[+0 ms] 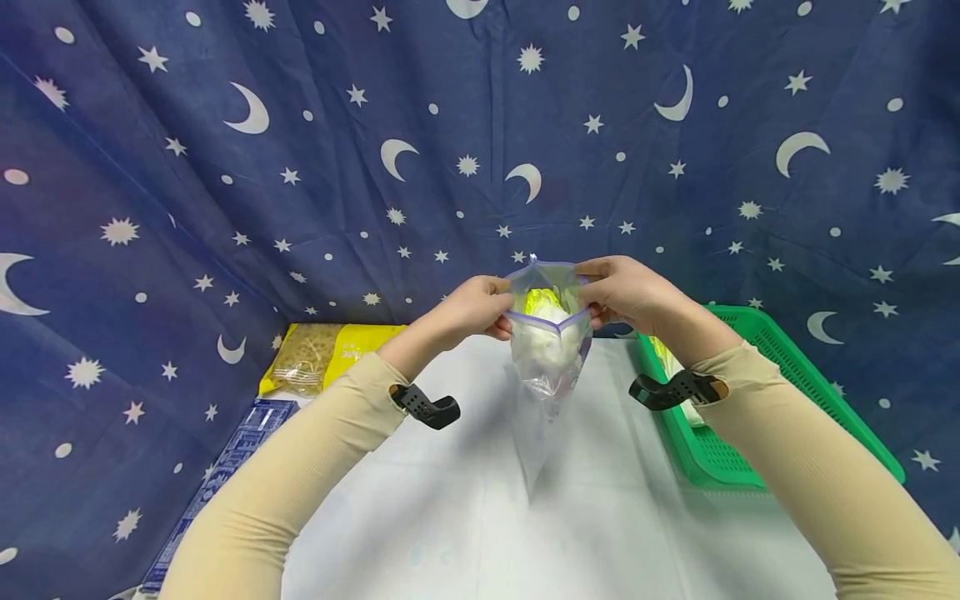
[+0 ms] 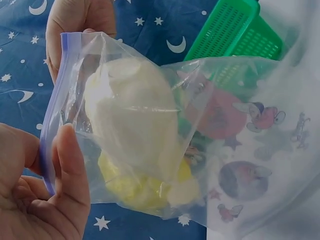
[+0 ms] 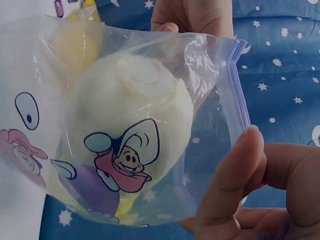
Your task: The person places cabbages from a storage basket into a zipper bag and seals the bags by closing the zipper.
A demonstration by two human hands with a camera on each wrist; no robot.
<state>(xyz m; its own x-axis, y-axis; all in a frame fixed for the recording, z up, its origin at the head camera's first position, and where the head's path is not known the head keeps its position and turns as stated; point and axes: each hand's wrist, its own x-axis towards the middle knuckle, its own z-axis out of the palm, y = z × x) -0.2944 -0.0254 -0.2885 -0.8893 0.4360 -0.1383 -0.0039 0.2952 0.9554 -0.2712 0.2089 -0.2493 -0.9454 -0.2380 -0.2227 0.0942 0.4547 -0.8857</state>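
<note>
A clear zip bag (image 1: 551, 379) with a purple zip edge and cartoon prints hangs upright above the white table, its mouth spread open. Inside it sits a napa cabbage (image 2: 132, 110), the white base toward the person and yellow leaves on the far side. My left hand (image 1: 476, 308) pinches the left side of the bag's rim between thumb and fingers. On the opposite side, my right hand (image 1: 626, 292) grips the rim the same way. The right wrist view shows the cabbage's cut base (image 3: 147, 80) through the plastic.
To the right stands a green basket (image 1: 798, 367) with another pale, leafy vegetable (image 1: 667, 358) inside, partly behind the right arm. A yellow food packet (image 1: 352, 346) and a blue patterned item (image 1: 225, 475) lie at the left. A star-printed curtain (image 1: 450, 200) closes off the back.
</note>
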